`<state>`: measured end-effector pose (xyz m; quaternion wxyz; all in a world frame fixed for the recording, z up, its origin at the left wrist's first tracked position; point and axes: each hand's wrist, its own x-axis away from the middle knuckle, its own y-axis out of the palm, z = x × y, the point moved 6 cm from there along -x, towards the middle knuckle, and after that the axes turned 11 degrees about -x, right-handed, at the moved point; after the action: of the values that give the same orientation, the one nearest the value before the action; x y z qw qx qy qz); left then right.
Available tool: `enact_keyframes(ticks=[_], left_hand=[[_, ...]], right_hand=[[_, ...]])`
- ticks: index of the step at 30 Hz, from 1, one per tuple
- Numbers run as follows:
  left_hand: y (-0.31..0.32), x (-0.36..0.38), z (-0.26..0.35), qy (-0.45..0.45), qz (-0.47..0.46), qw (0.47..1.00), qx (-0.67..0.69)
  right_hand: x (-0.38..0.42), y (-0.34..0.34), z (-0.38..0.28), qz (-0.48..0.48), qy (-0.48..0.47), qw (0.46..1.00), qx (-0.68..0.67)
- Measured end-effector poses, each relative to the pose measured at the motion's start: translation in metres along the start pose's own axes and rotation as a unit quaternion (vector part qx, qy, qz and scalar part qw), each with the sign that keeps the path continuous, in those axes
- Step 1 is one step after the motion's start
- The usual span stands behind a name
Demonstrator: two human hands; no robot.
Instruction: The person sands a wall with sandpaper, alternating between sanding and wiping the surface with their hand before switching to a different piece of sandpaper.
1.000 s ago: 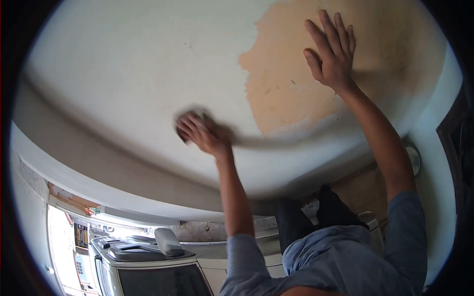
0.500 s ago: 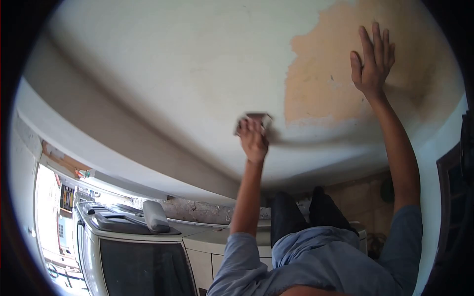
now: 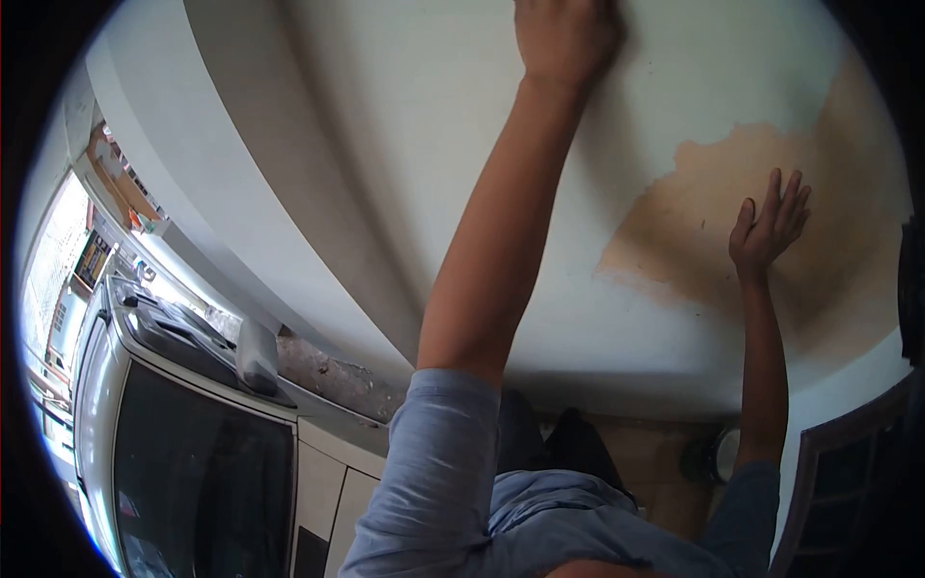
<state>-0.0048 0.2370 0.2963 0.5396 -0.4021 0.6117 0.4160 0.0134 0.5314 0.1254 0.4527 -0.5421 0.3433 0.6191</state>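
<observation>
My left hand [image 3: 567, 43] is at the upper edge of the view, against the pale wall [image 3: 434, 173]. Its fingers are cut off by the frame, and the brown sheet, which looks like sandpaper, that lay under them earlier is out of sight. Lower down on the right, my right hand [image 3: 768, 234] rests open on the wall with its fingers stretched upward. It lies over a tan patch [image 3: 674, 226] with a ragged edge, where the surface differs from the whitish paint around it. Nothing shows in the right hand.
A parked vehicle [image 3: 202, 462] with a dark window stands behind me at lower left. A rounded ledge [image 3: 260, 164] runs along the wall's left side. A dark-framed window or door [image 3: 858, 462] is at lower right, and a bucket-like container [image 3: 723, 455] stands on the floor.
My left hand has swept up the wall, taking its fingers and the brown sheet out of view. The camera view has turned and shifted; my right hand stays flat on the tan patch.
</observation>
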Motion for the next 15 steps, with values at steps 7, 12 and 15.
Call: enact_keyframes(ticks=[7, 12, 15], left_hand=[[-0.026, 0.276, 0.045, -0.015, -0.049, 0.999, 0.014], [-0.023, 0.355, 0.068, -0.065, -0.087, 0.994, 0.009], [-0.01, 0.223, 0.058, -0.055, -0.037, 0.998, 0.006]], right_hand=[[-0.003, -0.001, 0.001, 0.001, -0.003, 1.0, 0.014], [-0.006, -0.003, 0.003, 0.003, 0.001, 1.0, 0.017], [-0.003, 0.001, 0.007, -0.006, -0.001, 1.0, 0.024]])
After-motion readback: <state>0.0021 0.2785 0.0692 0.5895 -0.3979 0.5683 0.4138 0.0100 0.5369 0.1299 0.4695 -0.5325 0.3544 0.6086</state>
